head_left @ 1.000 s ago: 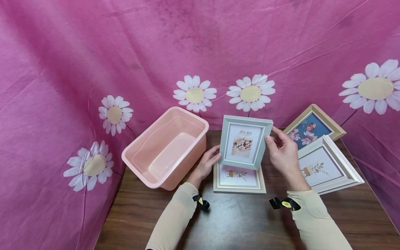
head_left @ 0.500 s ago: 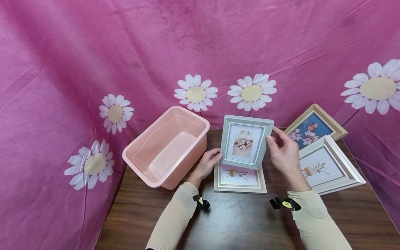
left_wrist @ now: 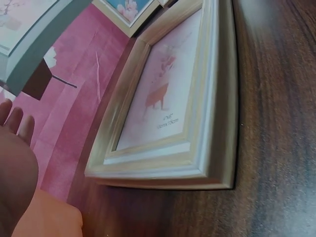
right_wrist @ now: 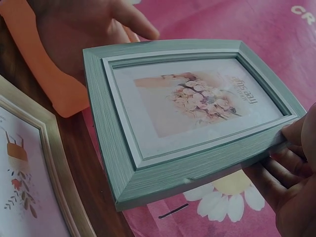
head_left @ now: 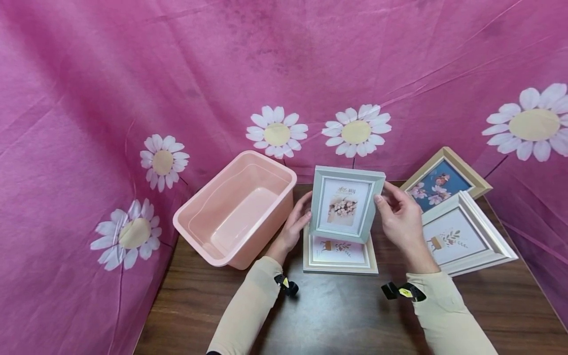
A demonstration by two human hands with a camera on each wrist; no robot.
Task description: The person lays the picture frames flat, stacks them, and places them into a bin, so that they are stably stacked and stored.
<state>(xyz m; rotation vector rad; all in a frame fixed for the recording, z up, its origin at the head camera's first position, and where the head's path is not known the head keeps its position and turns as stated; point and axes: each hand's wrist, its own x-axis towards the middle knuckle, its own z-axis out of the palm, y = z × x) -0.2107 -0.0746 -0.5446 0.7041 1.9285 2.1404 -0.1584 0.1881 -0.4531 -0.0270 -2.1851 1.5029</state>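
In the head view my right hand (head_left: 403, 217) pinches the right edge of a pale green picture frame (head_left: 319, 202), thumb in front and fingers behind. The frame is tilted up, its printed text upside down. My left hand (head_left: 295, 224) is at the frame's left edge with its fingers extended; part of them is hidden behind the frame. From the left wrist view, the left fingers (left_wrist: 15, 121) look loosely extended below the frame's corner. Under the green frame, a cream picture frame (head_left: 340, 269) lies flat on the table, its far part covered.
A pink plastic bin (head_left: 235, 261) stands on the wooden table (head_left: 328, 320) to the left. At the right, a white picture frame (head_left: 492, 241) overlaps a tan frame (head_left: 479, 185) with a blue picture. A magenta cloth (head_left: 213, 74) with daisies hangs behind.
The green frame has shifted slightly left and down with my right hand. My left hand has moved up along its left edge, fingers reaching farther. The other frames and the bin stay put.
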